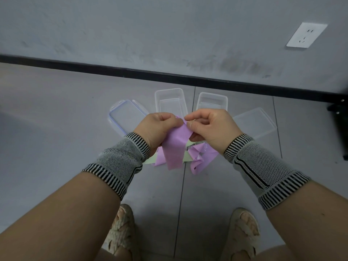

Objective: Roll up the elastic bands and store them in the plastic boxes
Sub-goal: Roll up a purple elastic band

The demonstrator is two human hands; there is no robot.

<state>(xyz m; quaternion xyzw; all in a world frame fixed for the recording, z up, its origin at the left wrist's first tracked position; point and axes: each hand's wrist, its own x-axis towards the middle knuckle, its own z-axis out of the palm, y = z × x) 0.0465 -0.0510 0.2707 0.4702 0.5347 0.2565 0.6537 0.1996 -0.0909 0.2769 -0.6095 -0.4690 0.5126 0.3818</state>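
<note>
We hold the purple elastic band (pixel 176 147) above the floor, its top end pinched between the left hand (pixel 160 127) and the right hand (pixel 209 127), fingers curled on it. We judge the roll is only starting: next comes tight, even winding. Behind wait two open plastic boxes (pixel 170 99), with lids (pixel 128 115) beside.

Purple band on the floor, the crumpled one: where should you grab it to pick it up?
Take the loose crumpled purple band by its raised folded hump near the middle, pinching from above with the right hand, which is nearer. It lies bunched on the floor, so the folds stand up and offer an edge to pinch. Both hands now hold another purple band.
</note>
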